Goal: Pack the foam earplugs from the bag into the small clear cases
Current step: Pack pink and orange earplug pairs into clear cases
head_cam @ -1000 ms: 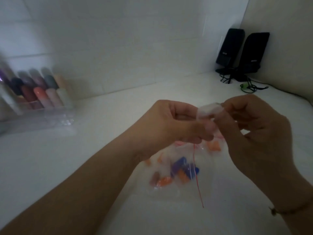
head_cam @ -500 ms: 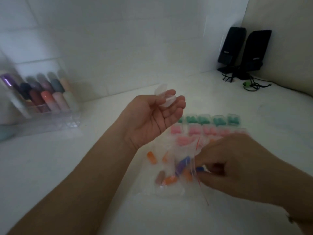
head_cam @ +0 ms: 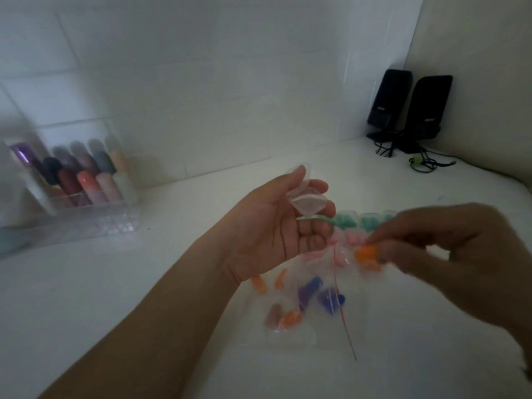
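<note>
While the fingertips point(head_cam: 377, 249) of the right hand point(head_cam: 454, 263) pinch an orange earplug point(head_cam: 365, 252) just clear of the bag's mouth, the left hand point(head_cam: 276, 226) lies palm up, its fingers loosely curled around a small clear case point(head_cam: 306, 201) whose lid stands open. The plug is soft foam held only at one end, so a light pinch could let it drop onto the white counter point(head_cam: 144, 283) or back among the loose orange, purple and blue earplugs point(head_cam: 309, 290) in the bag point(head_cam: 305, 300). The case is shallow and sits only in the fingers, so a push from the plug could tip it or knock the lid shut. Filled cases point(head_cam: 349, 220) of green and pink plugs lie just behind the hands; a careless sweep of the right wrist might scatter them. Motion blur hides how deep the pinch goes.
</note>
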`<move>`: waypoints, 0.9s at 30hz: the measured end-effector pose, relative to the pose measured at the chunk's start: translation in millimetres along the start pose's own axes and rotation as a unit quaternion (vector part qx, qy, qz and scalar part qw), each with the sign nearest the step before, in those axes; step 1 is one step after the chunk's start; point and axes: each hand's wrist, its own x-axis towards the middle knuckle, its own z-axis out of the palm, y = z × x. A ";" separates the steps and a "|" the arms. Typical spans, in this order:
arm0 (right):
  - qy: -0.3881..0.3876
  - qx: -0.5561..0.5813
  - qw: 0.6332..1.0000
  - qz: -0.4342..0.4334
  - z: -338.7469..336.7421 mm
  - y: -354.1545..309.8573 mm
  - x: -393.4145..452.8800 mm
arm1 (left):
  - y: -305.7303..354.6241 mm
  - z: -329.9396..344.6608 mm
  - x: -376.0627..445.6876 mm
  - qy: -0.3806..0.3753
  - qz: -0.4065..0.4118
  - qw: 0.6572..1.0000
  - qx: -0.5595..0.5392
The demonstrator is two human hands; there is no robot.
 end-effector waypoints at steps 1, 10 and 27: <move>0.071 0.018 0.997 0.005 -0.8 -2.9 1.4 | -2.5 1.8 -0.1 -0.017 -0.009 1.000 0.005; 0.173 -0.067 0.983 -0.003 39.6 -3.6 7.7 | -16.7 11.5 2.2 -0.077 -0.036 0.994 0.063; 0.062 -0.104 0.992 0.021 -7.8 17.7 0.4 | 0.0 -5.9 7.6 -0.028 0.075 0.995 -0.060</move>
